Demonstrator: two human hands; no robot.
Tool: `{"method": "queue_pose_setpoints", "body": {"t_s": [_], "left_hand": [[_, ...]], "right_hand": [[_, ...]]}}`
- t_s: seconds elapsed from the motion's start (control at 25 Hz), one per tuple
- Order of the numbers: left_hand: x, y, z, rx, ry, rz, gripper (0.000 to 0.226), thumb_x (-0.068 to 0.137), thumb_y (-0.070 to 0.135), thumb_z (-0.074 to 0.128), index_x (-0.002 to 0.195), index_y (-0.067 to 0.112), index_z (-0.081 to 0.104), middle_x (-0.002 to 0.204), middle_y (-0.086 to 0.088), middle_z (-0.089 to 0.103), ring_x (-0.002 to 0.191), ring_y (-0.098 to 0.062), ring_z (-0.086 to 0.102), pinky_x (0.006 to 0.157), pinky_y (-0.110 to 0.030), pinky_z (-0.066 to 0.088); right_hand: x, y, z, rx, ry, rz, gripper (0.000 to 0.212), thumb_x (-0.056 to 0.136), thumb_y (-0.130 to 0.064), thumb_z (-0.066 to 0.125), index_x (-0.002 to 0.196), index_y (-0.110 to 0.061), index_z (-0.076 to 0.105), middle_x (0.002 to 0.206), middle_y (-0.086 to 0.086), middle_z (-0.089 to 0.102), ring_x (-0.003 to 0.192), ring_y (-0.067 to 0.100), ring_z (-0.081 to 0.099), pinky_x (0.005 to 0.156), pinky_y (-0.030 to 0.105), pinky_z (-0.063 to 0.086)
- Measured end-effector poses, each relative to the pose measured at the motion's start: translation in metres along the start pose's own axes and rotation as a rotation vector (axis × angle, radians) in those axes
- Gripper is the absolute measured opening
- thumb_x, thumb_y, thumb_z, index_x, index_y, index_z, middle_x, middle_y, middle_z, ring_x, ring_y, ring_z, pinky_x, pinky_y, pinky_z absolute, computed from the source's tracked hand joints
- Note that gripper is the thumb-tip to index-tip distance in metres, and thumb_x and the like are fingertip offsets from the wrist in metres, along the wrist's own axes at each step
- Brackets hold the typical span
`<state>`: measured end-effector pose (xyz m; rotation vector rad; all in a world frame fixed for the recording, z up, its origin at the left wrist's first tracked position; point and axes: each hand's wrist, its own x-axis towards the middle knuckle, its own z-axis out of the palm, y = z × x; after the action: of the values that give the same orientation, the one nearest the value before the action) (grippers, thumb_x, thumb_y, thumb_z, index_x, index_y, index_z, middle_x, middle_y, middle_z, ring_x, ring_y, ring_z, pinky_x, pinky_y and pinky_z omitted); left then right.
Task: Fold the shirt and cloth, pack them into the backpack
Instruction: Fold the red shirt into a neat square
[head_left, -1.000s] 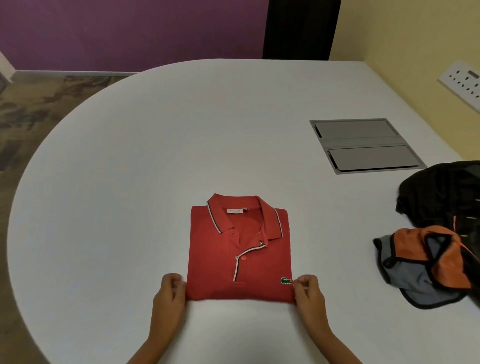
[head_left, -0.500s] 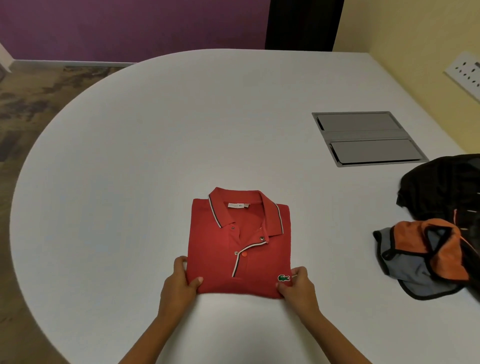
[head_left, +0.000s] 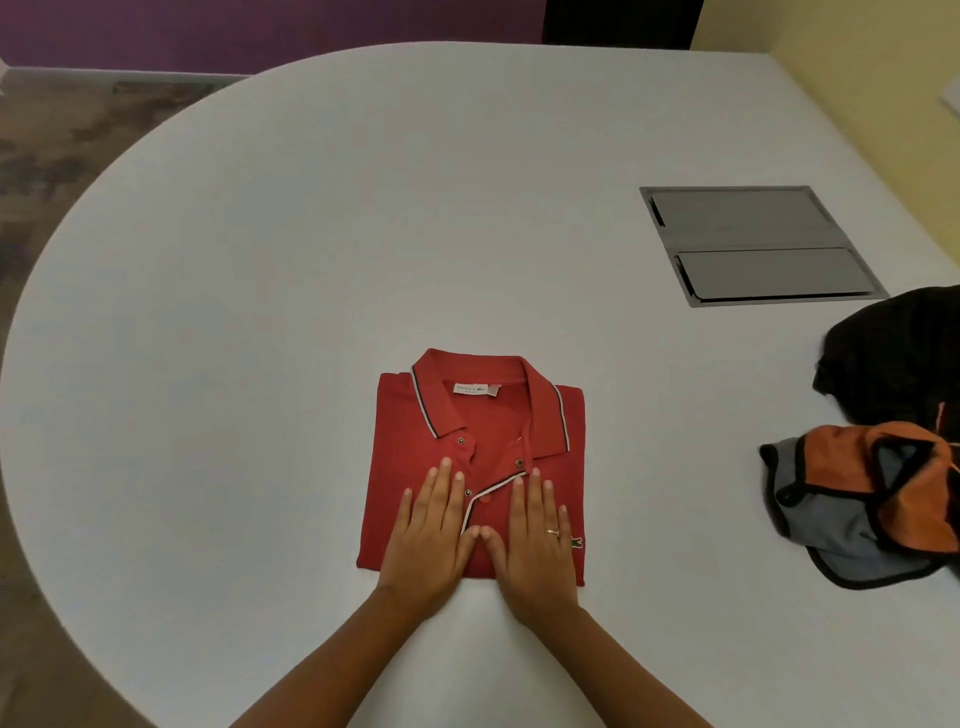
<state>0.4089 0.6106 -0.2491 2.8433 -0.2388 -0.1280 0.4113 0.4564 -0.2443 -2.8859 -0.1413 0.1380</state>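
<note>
One job looks done: the red shirt (head_left: 478, 467) lies folded in a neat square on the white table (head_left: 311, 260), close to the person. Both hands lie flat on it, side by side, thumbs touching: the left hand (head_left: 431, 535) and the right hand (head_left: 535, 540) press it down. The orange and grey cloth (head_left: 862, 499) sits crumpled, well off to the right, not folded yet. The dark backpack (head_left: 898, 353) waits beside it, and nothing looks packed.

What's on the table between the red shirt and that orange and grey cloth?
Nothing: the head view shows only bare white table between the folded red shirt and the orange and grey cloth.
</note>
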Motion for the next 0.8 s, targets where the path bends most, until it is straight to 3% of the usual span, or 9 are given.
{"method": "queue_pose_setpoints", "body": {"t_s": [0.12, 0.2, 0.28, 0.44, 0.52, 0.6, 0.68, 0.8], "left_hand": [[0.002, -0.008, 0.027, 0.004, -0.033, 0.004, 0.063, 0.101, 0.049, 0.012, 0.147, 0.008, 0.024, 0.153, -0.015, 0.029, 0.14, -0.03, 0.031, 0.114, -0.048, 0.024], [-0.005, -0.007, 0.026, 0.028, -0.038, -0.007, 0.063, 0.101, 0.05, 0.013, 0.148, 0.009, 0.023, 0.154, -0.014, 0.028, 0.141, -0.03, 0.028, 0.116, -0.045, 0.015], [-0.003, -0.005, 0.023, 0.03, -0.07, -0.006, 0.063, 0.101, 0.05, 0.015, 0.147, 0.009, 0.026, 0.154, -0.013, 0.029, 0.141, -0.029, 0.029, 0.116, -0.046, 0.019], [0.0, -0.008, 0.012, -0.017, -0.079, 0.026, 0.064, 0.099, 0.053, 0.018, 0.145, 0.012, 0.035, 0.152, -0.011, 0.035, 0.136, -0.028, 0.039, 0.102, -0.048, 0.038], [0.012, -0.011, -0.006, -0.098, -0.085, 0.006, 0.063, 0.097, 0.057, 0.017, 0.141, 0.018, 0.039, 0.144, -0.006, 0.044, 0.126, -0.025, 0.049, 0.091, -0.043, 0.047], [0.034, -0.02, -0.024, -0.282, -0.075, -0.048, 0.058, 0.096, 0.058, 0.016, 0.141, 0.026, 0.037, 0.131, -0.001, 0.049, 0.114, -0.02, 0.053, 0.087, -0.038, 0.048], [0.061, -0.031, -0.041, -0.422, -0.158, -0.075, 0.047, 0.1, 0.047, 0.022, 0.145, 0.035, 0.03, 0.118, 0.0, 0.058, 0.105, -0.019, 0.058, 0.086, -0.035, 0.048], [0.098, -0.035, -0.058, -0.277, -0.314, 0.008, 0.039, 0.103, 0.033, 0.03, 0.143, 0.035, 0.033, 0.087, -0.003, 0.063, 0.076, -0.02, 0.06, 0.071, -0.033, 0.048]], "right_hand": [[0.003, 0.022, 0.03, -0.045, -0.026, -0.06, 0.075, 0.096, -0.063, 0.02, 0.149, -0.01, 0.022, 0.154, 0.015, 0.027, 0.144, 0.031, 0.021, 0.115, 0.045, 0.017], [-0.002, 0.021, 0.029, -0.065, -0.022, -0.061, 0.075, 0.096, -0.064, 0.02, 0.149, -0.011, 0.021, 0.154, 0.016, 0.027, 0.144, 0.031, 0.019, 0.114, 0.044, 0.012], [-0.001, 0.018, 0.026, -0.043, -0.047, -0.056, 0.076, 0.095, -0.064, 0.022, 0.148, -0.01, 0.024, 0.154, 0.015, 0.027, 0.143, 0.032, 0.021, 0.114, 0.044, 0.012], [-0.001, 0.02, 0.017, 0.052, -0.007, -0.084, 0.071, 0.096, -0.062, 0.022, 0.143, -0.011, 0.037, 0.148, 0.013, 0.039, 0.138, 0.031, 0.034, 0.113, 0.045, 0.025], [0.007, 0.023, 0.005, 0.22, 0.049, -0.068, 0.058, 0.099, -0.055, 0.023, 0.136, -0.016, 0.044, 0.141, 0.007, 0.049, 0.13, 0.025, 0.047, 0.105, 0.042, 0.036], [0.023, 0.033, -0.008, 0.464, 0.075, -0.018, 0.039, 0.099, -0.042, 0.032, 0.13, -0.024, 0.046, 0.125, -0.001, 0.058, 0.114, 0.013, 0.054, 0.097, 0.035, 0.044], [0.041, 0.04, -0.019, 0.591, 0.052, -0.021, 0.034, 0.096, -0.025, 0.04, 0.129, -0.031, 0.042, 0.106, -0.007, 0.061, 0.097, 0.006, 0.058, 0.087, 0.028, 0.048], [0.067, 0.042, -0.034, 0.631, -0.057, -0.02, 0.046, 0.095, -0.008, 0.046, 0.131, -0.035, 0.037, 0.09, -0.012, 0.056, 0.077, 0.003, 0.058, 0.071, 0.018, 0.048]]}}
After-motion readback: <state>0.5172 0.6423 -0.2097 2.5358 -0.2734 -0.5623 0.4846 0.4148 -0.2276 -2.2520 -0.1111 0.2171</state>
